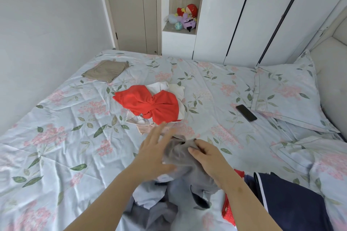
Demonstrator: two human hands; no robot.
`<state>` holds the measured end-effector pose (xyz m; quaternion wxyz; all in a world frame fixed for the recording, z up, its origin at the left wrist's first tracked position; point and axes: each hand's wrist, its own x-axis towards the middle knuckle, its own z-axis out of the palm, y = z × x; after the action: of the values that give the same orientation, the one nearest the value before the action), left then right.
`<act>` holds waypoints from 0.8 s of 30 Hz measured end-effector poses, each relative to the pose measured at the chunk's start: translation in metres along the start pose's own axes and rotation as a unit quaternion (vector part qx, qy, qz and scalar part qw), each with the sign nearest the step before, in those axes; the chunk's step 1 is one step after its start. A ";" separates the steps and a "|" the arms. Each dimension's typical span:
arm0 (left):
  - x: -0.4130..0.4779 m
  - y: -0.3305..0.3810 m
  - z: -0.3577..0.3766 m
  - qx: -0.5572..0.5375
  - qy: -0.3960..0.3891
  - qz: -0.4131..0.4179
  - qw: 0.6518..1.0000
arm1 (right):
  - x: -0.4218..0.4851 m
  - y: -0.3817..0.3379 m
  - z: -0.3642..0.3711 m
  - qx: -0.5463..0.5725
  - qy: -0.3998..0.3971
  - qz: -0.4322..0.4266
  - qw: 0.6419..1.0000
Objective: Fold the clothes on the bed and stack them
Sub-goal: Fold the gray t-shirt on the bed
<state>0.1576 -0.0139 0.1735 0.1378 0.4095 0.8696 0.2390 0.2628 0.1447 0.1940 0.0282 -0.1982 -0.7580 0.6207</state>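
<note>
Grey crumpled cloth garment hangs at the near edge of the floral-sheeted bed, pinched at its top by the right grip; the left grip, fingers straight and spread, touches its side.

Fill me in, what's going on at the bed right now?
A person is handling a grey garment at the near side of the bed: the right hand pinches its top edge, and the left hand, fingers straight, is beside it. A tan garment sits folded at the far left. A red garment on white clothes and a navy garment are not yet folded.
</note>
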 end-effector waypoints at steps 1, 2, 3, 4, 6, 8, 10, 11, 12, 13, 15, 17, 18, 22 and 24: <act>0.002 0.005 0.001 0.029 -0.025 0.045 0.998 | 0.001 -0.005 0.001 -0.014 -0.022 -0.014 1.000; 0.006 0.003 0.003 0.051 -0.047 0.067 0.995 | 0.001 -0.009 0.002 -0.029 -0.044 -0.022 0.998; 0.010 0.002 0.003 0.072 -0.056 0.082 0.992 | 0.000 -0.012 0.002 -0.039 -0.063 -0.025 0.997; 0.013 0.000 0.001 0.082 -0.063 0.087 0.991 | 0.000 -0.014 0.002 -0.039 -0.071 -0.024 0.996; 0.015 -0.001 -0.004 0.051 -0.071 0.094 0.992 | -0.002 -0.016 -0.002 -0.024 -0.060 -0.014 0.998; 0.014 0.001 -0.009 -0.018 -0.062 0.081 0.995 | -0.003 -0.015 -0.007 -0.048 -0.052 -0.001 0.998; 0.011 0.003 -0.016 -0.085 -0.020 0.046 0.995 | -0.003 -0.010 -0.011 -0.142 -0.067 0.026 0.987; 0.011 0.004 -0.019 -0.122 0.003 0.023 0.992 | -0.004 -0.005 -0.013 -0.183 -0.068 0.041 0.980; 0.011 0.003 -0.023 -0.159 0.024 0.001 0.987 | -0.004 0.001 -0.014 -0.199 -0.057 0.056 0.977; 0.011 0.001 -0.027 -0.191 0.040 -0.019 0.981 | -0.005 0.007 -0.014 -0.189 -0.037 0.065 0.979; 0.009 -0.005 -0.037 -0.204 0.055 -0.051 0.976 | -0.006 0.014 -0.014 -0.128 0.031 0.061 0.989; 0.007 -0.013 -0.045 -0.140 0.050 -0.091 0.985 | -0.006 0.012 -0.012 -0.055 0.082 0.037 0.994; 0.007 -0.017 -0.046 -0.100 0.053 -0.102 0.988 | -0.005 0.007 -0.010 -0.030 0.082 0.016 0.996; 0.008 -0.009 -0.041 0.000 0.020 0.050 0.999 | 0.000 -0.010 0.001 -0.058 0.004 -0.070 0.996; 0.012 -0.002 -0.036 0.014 -0.022 0.100 0.995 | 0.003 -0.013 0.004 -0.072 -0.015 -0.083 0.994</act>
<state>0.1330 -0.0169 0.2027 0.1267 0.5012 0.8244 0.2305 0.2553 0.1400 0.2048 0.0541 -0.1273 -0.8148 0.5629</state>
